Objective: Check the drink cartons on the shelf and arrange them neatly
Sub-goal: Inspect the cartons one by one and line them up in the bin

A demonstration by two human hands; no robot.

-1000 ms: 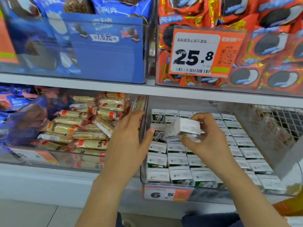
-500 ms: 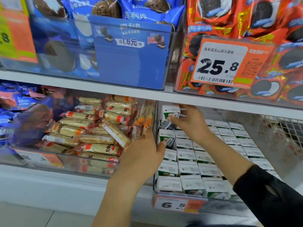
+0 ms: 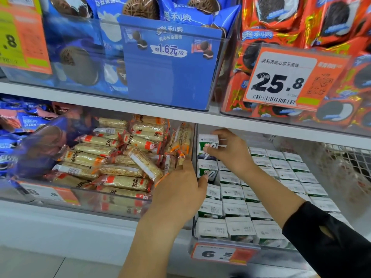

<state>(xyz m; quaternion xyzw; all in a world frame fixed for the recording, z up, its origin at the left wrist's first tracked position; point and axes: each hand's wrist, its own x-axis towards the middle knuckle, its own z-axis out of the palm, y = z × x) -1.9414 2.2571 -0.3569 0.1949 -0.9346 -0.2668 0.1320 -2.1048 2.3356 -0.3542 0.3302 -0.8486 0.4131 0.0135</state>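
Head camera: my right hand (image 3: 230, 151) has carried the small white-and-green drink carton (image 3: 207, 145) from mid-frame to the clear bin's (image 3: 224, 240) back-left corner, pinching it upright, so reshelving is nearly done. My left hand (image 3: 178, 191) rests spread on the bin's divider, thumb touching a second-row carton (image 3: 206, 170).

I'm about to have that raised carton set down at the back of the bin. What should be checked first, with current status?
1. Right hand grips the raised carton: ok.
2. Carton upright: ok.
3. Free slot under it at the back-left corner: cannot tell, hand hides it.
4. Left hand clear of that corner, thumb at the second carton: ok.
5. Front rows of cartons level and in lines: ok.
6. Clearance under the upper shelf: ok.
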